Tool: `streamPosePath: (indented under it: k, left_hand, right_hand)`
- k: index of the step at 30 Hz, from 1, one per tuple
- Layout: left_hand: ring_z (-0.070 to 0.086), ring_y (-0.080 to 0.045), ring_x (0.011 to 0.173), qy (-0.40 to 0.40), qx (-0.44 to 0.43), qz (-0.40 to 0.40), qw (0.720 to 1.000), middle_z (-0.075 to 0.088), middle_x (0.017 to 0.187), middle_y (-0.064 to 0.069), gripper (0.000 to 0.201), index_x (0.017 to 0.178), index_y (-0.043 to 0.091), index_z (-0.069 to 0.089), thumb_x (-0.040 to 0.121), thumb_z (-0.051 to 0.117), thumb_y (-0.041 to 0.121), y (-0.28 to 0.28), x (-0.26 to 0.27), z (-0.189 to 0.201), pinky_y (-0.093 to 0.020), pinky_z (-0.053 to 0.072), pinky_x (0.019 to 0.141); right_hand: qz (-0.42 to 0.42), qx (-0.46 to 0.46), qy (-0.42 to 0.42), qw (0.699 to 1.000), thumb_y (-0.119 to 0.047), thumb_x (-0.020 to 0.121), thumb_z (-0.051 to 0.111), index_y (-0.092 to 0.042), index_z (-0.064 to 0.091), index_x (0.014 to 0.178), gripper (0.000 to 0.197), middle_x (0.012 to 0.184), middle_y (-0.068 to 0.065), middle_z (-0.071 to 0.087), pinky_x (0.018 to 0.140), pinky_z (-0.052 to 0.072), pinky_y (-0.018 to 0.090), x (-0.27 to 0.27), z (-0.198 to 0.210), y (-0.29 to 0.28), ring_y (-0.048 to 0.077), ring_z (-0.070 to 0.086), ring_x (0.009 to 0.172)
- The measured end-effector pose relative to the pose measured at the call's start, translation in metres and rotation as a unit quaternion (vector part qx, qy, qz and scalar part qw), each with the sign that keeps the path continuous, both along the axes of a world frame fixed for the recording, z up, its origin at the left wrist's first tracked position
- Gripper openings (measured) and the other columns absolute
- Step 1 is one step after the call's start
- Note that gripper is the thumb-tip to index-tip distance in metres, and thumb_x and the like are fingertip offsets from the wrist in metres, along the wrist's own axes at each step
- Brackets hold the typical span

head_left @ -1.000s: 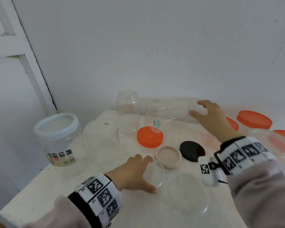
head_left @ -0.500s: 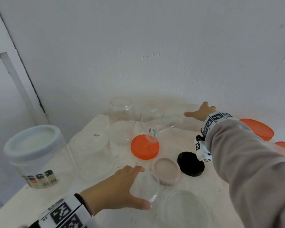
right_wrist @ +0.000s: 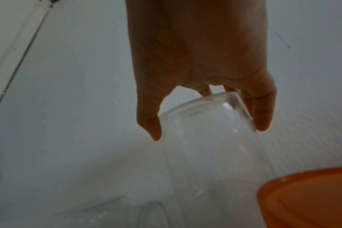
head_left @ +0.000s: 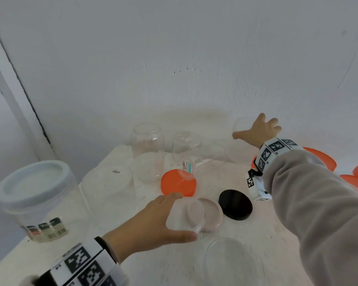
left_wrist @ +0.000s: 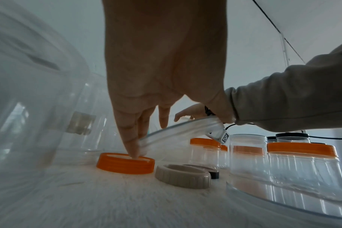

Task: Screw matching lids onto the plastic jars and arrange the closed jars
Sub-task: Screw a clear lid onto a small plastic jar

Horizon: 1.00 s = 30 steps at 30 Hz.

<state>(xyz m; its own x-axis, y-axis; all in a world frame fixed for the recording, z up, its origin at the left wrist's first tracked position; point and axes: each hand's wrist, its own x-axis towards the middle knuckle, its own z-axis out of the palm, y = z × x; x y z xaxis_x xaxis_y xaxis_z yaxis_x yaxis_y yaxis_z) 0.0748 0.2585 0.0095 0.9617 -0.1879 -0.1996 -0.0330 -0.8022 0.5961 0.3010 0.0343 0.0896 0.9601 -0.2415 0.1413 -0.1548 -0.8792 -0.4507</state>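
My left hand (head_left: 151,220) holds a small round clear plastic lid (head_left: 189,216), thumb under its near rim and fingers over the far rim, tilted and lifted off the white table (head_left: 157,263); in the left wrist view my fingertips (left_wrist: 134,152) come down just over the flat orange screw lid (left_wrist: 125,162) lying on the table. Right beside that lies a beige ribbed lid (head_left: 212,213), open side up, and next to it a black round lid (head_left: 235,204). My right hand (head_left: 258,130) reaches to the back of the table near the white wall (head_left: 174,48) and curls thumb and fingers around the top of a clear plastic jar (right_wrist: 209,138), which is blurred and tilted in the right wrist view. Two more clear open jars (head_left: 147,149) stand at the back, a large jar with a pale blue lid (head_left: 34,195) stands at the left edge, and a wide clear lid (head_left: 232,263) lies near me.
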Motion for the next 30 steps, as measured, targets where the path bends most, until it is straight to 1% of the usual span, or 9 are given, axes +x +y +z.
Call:
streamPosePath:
  k: [3, 6, 8, 12, 14, 17, 22, 27, 30]
  left_hand:
    - [0.026, 0.006, 0.120, -0.034, -0.035, 0.013, 0.999, 0.026, 0.146, 0.024, 0.109, 0.145, 0.042, 0.017, 0.053, 0.051, 0.088, -0.007, 0.004, 0.002, -0.017, 0.024, 0.098]
    - [0.031, 0.009, 0.119, -0.073, -0.082, 0.018, 0.994, 0.029, 0.133, 0.036, 0.106, 0.143, 0.043, 0.022, 0.052, 0.046, 0.091, -0.012, 0.004, 0.003, -0.016, 0.028, 0.096]
    - [0.038, 0.019, 0.111, -0.095, -0.119, 0.019, 0.988, 0.031, 0.119, 0.048, 0.088, 0.132, 0.056, 0.025, 0.054, 0.045, 0.093, -0.014, 0.001, 0.006, -0.010, 0.034, 0.087]
    - [0.032, 0.038, 0.097, -0.103, -0.174, 0.040, 0.979, 0.033, 0.101, 0.063, 0.045, 0.097, 0.086, 0.020, 0.060, 0.046, 0.091, -0.016, -0.007, 0.018, 0.005, 0.034, 0.074]
    - [0.035, 0.037, 0.095, -0.111, -0.195, 0.050, 0.973, 0.031, 0.099, 0.064, 0.040, 0.089, 0.089, 0.018, 0.066, 0.050, 0.085, -0.017, -0.010, 0.021, 0.008, 0.031, 0.071]
    - [0.037, 0.036, 0.095, -0.123, -0.207, 0.067, 0.968, 0.031, 0.099, 0.064, 0.040, 0.089, 0.088, 0.016, 0.061, 0.045, 0.086, -0.017, -0.014, 0.019, 0.000, 0.039, 0.070]
    - [0.039, 0.032, 0.099, -0.135, -0.229, 0.078, 0.961, 0.036, 0.104, 0.059, 0.045, 0.096, 0.085, 0.019, 0.057, 0.042, 0.092, -0.021, -0.021, 0.015, -0.015, 0.040, 0.080]
    - [0.038, 0.036, 0.093, -0.152, -0.240, 0.100, 0.953, 0.035, 0.097, 0.062, 0.041, 0.089, 0.088, 0.016, 0.054, 0.037, 0.095, -0.030, -0.030, 0.019, -0.010, 0.036, 0.075]
    - [0.040, 0.035, 0.092, -0.167, -0.262, 0.111, 0.944, 0.045, 0.102, 0.051, 0.045, 0.099, 0.077, 0.023, 0.059, 0.038, 0.093, -0.034, -0.034, 0.020, -0.010, 0.035, 0.073]
  right_hand:
    - [0.011, 0.031, -0.042, 0.999, -0.043, 0.069, 0.081, -0.007, 0.020, 0.143, 0.102, 0.139, 0.020, 0.022, 0.078, 0.032, 0.041, -0.011, 0.007, -0.005, 0.041, 0.026, 0.125]
    - [0.026, 0.069, -0.081, 0.994, -0.047, 0.067, 0.082, -0.007, 0.021, 0.142, 0.105, 0.140, 0.019, 0.019, 0.078, 0.028, 0.040, -0.028, 0.011, -0.006, 0.040, 0.024, 0.126]
    - [0.035, 0.089, -0.103, 0.990, -0.047, 0.066, 0.083, -0.007, 0.023, 0.140, 0.103, 0.139, 0.018, 0.020, 0.079, 0.027, 0.039, -0.040, 0.014, -0.007, 0.038, 0.025, 0.125]
    - [0.058, 0.097, -0.137, 0.984, -0.045, 0.065, 0.084, -0.008, 0.021, 0.143, 0.107, 0.136, 0.017, 0.024, 0.092, 0.033, 0.041, -0.064, 0.018, -0.008, 0.036, 0.028, 0.124]
    - [0.071, 0.107, -0.145, 0.981, -0.041, 0.065, 0.083, -0.009, 0.019, 0.144, 0.107, 0.136, 0.015, 0.024, 0.096, 0.033, 0.042, -0.077, 0.019, -0.009, 0.034, 0.027, 0.124]
    - [0.101, 0.145, -0.136, 0.975, -0.034, 0.067, 0.081, -0.015, 0.015, 0.147, 0.106, 0.134, 0.011, 0.022, 0.089, 0.031, 0.037, -0.099, 0.019, -0.012, 0.032, 0.025, 0.125]
    - [0.158, 0.181, -0.088, 0.967, -0.039, 0.064, 0.081, -0.042, 0.015, 0.142, 0.102, 0.119, 0.000, 0.022, 0.089, 0.042, 0.041, -0.143, 0.013, -0.023, 0.030, 0.039, 0.112]
    - [0.145, 0.226, -0.039, 0.962, -0.056, 0.050, 0.080, -0.031, 0.028, 0.134, 0.102, 0.125, 0.001, 0.040, 0.092, 0.047, 0.044, -0.181, -0.004, -0.034, 0.024, 0.046, 0.114]
    - [0.140, 0.293, -0.010, 0.946, -0.062, 0.041, 0.074, -0.018, 0.038, 0.130, 0.105, 0.127, 0.002, 0.044, 0.096, 0.046, 0.053, -0.202, -0.016, -0.041, 0.027, 0.048, 0.119]
